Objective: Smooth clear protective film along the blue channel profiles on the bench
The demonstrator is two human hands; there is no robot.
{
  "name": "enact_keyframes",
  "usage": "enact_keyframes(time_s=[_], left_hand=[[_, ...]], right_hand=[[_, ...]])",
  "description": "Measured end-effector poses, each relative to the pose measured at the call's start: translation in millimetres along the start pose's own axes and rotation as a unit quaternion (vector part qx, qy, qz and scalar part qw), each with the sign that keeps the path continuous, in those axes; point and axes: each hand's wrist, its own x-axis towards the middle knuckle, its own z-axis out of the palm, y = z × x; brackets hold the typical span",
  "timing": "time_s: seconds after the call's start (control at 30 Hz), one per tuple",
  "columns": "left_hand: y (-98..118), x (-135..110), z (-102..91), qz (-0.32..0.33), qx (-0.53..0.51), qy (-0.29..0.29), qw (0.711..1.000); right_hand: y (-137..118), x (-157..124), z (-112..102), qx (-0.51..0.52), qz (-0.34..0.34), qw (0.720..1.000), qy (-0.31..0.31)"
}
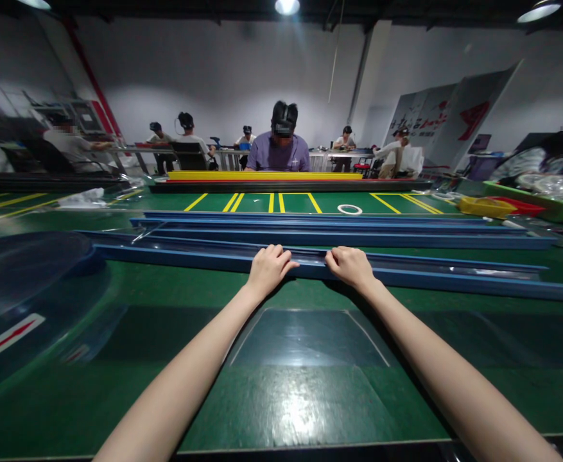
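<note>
- Left hand and right hand: both on the nearest blue channel, near mid-length, a short bare stretch between them. Fingers curl over its near wall, closed rather than spread; fingertips partly hidden, so pressure cannot be told.
- Handling, judged: equal force from both hands seems best, since a long thin piece likely flexes or twists if one side leads.
- A wider hand spacing would probably steady the ends better; pinching the wall hard might splay or crease it.
- Left end lies close to the round translucent disc; contact cannot be confirmed. Advisable to watch that end for catching during any shift.
- Location: channel lies across the green table, beyond the clear sheet and in front of the other blue channels. Slightly slanted, right end nearer the wearer.
- Appearance: long, narrow, open-topped trough; mid-blue outer wall, darker glossy interior with pale glints. No obvious kink seen.
- Right end: near edge reaches further out than far edge; one piece or two, cannot tell.
</note>
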Motion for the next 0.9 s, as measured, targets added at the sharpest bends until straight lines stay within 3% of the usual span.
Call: enact_keyframes(time_s=[0.17,0.47,0.9], left_hand=[[1.1,-2.9,4.1,-0.033,-0.014,0.020,0.999],[-1.9,-5.5,3.2,0.007,-0.047,0.031,0.998],[-2.4,-6.1,4.9,0.016,-0.050,0.036,0.998]], right_hand=[[0.2,0.3,0.2,-0.004,0.001,1.000,0.004],[7.1,-2.8,2.7,-0.011,-0.030,0.999,0.036],[62.0,-20.8,5.4,0.002,-0.006,0.995,0.099]])
